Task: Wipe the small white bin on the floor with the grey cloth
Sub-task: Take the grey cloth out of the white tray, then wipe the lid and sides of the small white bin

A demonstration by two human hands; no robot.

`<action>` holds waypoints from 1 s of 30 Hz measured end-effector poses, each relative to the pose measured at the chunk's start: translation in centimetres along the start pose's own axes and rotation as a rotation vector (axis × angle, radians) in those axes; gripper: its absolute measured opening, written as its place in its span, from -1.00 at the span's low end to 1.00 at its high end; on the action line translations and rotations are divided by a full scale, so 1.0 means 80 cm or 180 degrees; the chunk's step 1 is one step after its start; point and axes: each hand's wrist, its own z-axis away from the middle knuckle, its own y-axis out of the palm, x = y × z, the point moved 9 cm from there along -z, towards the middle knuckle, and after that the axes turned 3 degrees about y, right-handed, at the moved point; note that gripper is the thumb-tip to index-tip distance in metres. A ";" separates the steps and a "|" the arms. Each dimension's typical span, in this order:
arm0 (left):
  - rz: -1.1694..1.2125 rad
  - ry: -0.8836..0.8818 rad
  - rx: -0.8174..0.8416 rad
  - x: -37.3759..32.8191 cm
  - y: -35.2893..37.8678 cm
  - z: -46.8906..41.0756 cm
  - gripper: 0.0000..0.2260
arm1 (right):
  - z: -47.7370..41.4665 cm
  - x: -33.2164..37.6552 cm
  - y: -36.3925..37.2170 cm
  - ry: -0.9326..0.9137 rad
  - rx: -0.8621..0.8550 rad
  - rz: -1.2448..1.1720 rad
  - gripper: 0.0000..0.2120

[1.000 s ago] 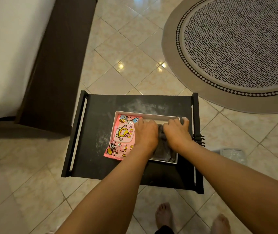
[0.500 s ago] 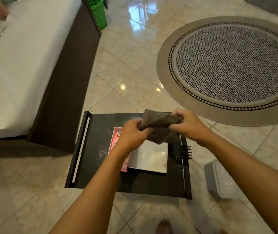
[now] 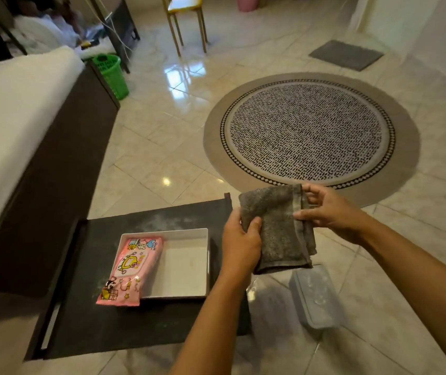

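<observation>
The grey cloth [image 3: 278, 228] hangs folded in the air, held by both hands. My left hand [image 3: 239, 240] pinches its left edge and my right hand [image 3: 330, 209] grips its upper right side. A shallow white tray [image 3: 184, 262] lies on a low black table [image 3: 102, 320] to the left of my hands, with a pink pack of wipes [image 3: 128, 272] lying half in it. A small pale translucent bin with a lid [image 3: 315, 296] lies on the tiled floor below the cloth, to the right of the table.
A bed with a dark frame [image 3: 54, 169] runs along the left. A round patterned rug [image 3: 308, 133] covers the floor ahead. A green basket [image 3: 110, 74], a chair [image 3: 186, 23] and a grey doormat [image 3: 346, 54] are further back.
Both hands lifted the grey cloth out of the white tray and carried it up and to the right. The view tilted up, showing more of the room.
</observation>
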 end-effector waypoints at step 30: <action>-0.1092 0.0025 0.0348 0.327 0.143 0.112 -0.81 | 0.084 -0.369 -0.081 -0.0126 -0.0616 0.0914 -0.59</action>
